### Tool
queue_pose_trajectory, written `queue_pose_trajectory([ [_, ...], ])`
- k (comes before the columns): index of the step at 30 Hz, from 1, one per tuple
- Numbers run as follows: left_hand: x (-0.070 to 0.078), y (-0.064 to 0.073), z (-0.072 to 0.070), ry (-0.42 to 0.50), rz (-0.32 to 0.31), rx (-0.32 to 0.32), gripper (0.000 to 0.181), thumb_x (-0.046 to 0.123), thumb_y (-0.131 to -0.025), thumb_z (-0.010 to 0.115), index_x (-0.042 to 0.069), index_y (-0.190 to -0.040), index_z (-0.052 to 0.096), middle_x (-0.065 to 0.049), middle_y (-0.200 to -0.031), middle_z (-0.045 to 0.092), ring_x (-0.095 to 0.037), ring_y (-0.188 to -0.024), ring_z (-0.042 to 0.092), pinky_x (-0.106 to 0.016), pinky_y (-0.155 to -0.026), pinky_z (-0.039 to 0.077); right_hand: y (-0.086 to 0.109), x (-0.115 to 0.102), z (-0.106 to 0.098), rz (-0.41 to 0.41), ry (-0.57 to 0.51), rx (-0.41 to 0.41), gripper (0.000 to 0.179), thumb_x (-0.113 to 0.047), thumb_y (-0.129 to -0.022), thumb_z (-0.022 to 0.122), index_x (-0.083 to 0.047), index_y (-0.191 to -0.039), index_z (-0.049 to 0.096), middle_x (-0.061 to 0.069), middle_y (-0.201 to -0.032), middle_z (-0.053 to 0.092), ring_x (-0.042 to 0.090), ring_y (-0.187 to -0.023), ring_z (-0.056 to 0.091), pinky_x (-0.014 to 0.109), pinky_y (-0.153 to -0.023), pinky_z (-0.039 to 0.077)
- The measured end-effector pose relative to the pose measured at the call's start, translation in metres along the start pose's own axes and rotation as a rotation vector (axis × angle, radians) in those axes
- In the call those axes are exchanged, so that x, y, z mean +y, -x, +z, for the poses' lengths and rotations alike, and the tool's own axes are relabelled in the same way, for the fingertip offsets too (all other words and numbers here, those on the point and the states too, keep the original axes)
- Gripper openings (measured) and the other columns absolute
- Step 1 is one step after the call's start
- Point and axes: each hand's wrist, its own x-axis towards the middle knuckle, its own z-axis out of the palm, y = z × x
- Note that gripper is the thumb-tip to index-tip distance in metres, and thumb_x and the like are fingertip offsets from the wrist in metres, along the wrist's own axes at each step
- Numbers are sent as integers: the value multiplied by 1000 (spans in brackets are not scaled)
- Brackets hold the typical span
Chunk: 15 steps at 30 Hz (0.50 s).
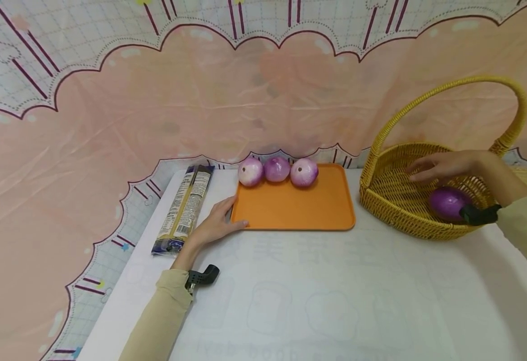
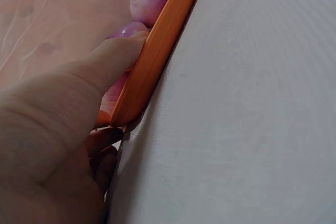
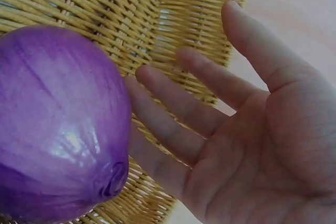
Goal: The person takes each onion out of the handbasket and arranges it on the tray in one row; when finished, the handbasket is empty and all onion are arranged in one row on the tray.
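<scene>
My left hand (image 1: 216,223) holds the near left corner of an orange tray (image 1: 290,210), thumb at the front rim and fingers along the left side. Three purple onions sit along the tray's back edge: a left onion (image 1: 250,172), a middle onion (image 1: 277,169) and a right onion (image 1: 304,172). Over a yellow wicker basket (image 1: 399,218), my right hand (image 1: 448,164) is spread with nothing in its grasp. A darker purple onion (image 3: 58,124) lies in the basket, close to the fingertips in the right wrist view.
A long printed plastic packet (image 1: 184,210) lies on the white table (image 1: 290,301) left of the tray. The basket's tall arched handle (image 1: 426,98) rises at the right. Behind the table hangs a pink patterned cloth (image 1: 263,100).
</scene>
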Motion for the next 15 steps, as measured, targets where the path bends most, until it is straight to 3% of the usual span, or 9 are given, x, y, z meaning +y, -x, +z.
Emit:
queue_pose_trajectory([
  [8, 1, 1, 0, 9, 3, -2, 91, 38, -86, 71, 7, -155, 21, -15, -160, 24, -35, -149, 13, -54, -122, 13, 0, 1, 1, -4, -10, -22, 67, -39, -102, 45, 8, -146, 28, 36, -147, 31, 54, -135, 33, 64, -102, 41],
  [15, 2, 1, -1, 8, 1, 0, 91, 38, -86, 72, 7, -155, 21, -15, -160, 25, -35, -149, 13, -54, -122, 13, 2, 1, -3, -3, -3, -12, 68, -39, -101, 46, 8, -147, 27, 35, -147, 34, 52, -133, 38, 62, -102, 42],
])
